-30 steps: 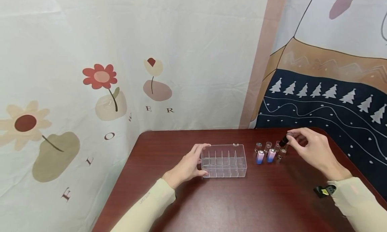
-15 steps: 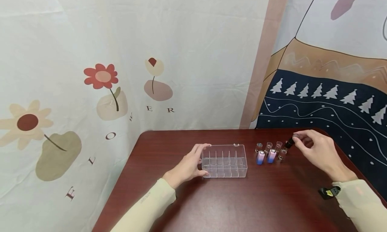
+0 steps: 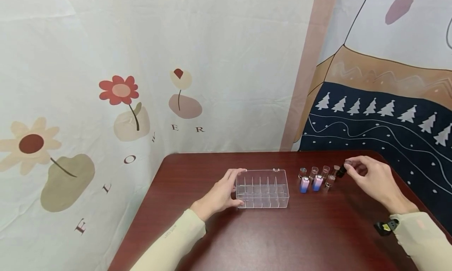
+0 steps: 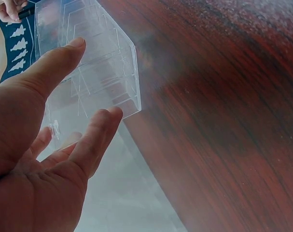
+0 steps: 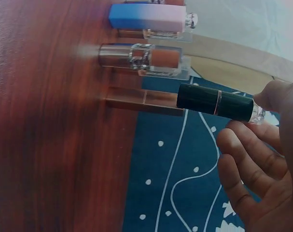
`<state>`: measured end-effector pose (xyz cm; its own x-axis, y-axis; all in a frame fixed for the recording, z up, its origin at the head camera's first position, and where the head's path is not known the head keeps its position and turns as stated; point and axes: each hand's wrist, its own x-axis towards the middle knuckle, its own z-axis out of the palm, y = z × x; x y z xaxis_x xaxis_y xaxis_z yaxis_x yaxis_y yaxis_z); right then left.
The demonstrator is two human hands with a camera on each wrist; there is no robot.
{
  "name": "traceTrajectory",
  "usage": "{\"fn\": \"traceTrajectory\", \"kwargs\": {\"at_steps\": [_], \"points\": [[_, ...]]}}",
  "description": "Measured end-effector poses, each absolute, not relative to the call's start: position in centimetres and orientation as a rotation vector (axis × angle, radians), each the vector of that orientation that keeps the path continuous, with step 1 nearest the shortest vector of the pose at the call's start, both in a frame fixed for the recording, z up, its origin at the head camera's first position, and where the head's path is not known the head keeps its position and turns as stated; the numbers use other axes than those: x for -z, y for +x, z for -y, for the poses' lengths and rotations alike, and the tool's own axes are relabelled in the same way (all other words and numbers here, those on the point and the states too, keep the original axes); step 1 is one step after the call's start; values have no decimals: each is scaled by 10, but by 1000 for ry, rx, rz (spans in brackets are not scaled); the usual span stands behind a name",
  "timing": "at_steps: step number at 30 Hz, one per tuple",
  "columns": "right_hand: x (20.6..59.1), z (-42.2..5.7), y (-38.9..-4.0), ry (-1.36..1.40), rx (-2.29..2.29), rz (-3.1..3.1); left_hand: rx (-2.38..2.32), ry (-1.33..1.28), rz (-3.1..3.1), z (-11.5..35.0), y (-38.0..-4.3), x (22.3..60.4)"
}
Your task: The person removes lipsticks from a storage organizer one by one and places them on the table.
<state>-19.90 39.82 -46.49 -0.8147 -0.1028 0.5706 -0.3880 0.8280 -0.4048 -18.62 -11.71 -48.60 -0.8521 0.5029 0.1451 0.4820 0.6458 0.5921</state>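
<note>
My left hand [image 3: 220,190] holds the left end of a clear plastic box with dividers [image 3: 263,189], thumb at the front and fingers at the back. In the left wrist view the thumb and a fingertip lie against that box [image 4: 100,53]. Between thumb and fingers, my right hand [image 3: 374,180] pinches a black lipstick tube [image 5: 214,102] by its clear end. The tube is tilted and off the table. Just behind it in the right wrist view stands a brown metallic tube [image 5: 141,100], partly covered; a clear-capped lipstick [image 5: 163,58] is beside that.
Two pink-and-blue lipsticks [image 3: 304,184] stand in front of several clear-capped ones [image 3: 314,173], right of the box. All are on a dark red wooden table [image 3: 268,239]. A printed curtain [image 3: 229,66] hangs along the back edge. A black device [image 3: 386,226] sits at my right wrist.
My right hand has moved right and slightly lower with the black lipstick, away from the group, uncovering a tube behind. The left hand and the box stay in place.
</note>
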Motion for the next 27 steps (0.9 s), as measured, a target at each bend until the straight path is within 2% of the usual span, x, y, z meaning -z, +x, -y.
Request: {"fn": "traceTrajectory", "kwargs": {"at_steps": [27], "points": [[489, -404, -203, 306, -728, 2679, -999, 823, -2816, 117, -187, 487]]}}
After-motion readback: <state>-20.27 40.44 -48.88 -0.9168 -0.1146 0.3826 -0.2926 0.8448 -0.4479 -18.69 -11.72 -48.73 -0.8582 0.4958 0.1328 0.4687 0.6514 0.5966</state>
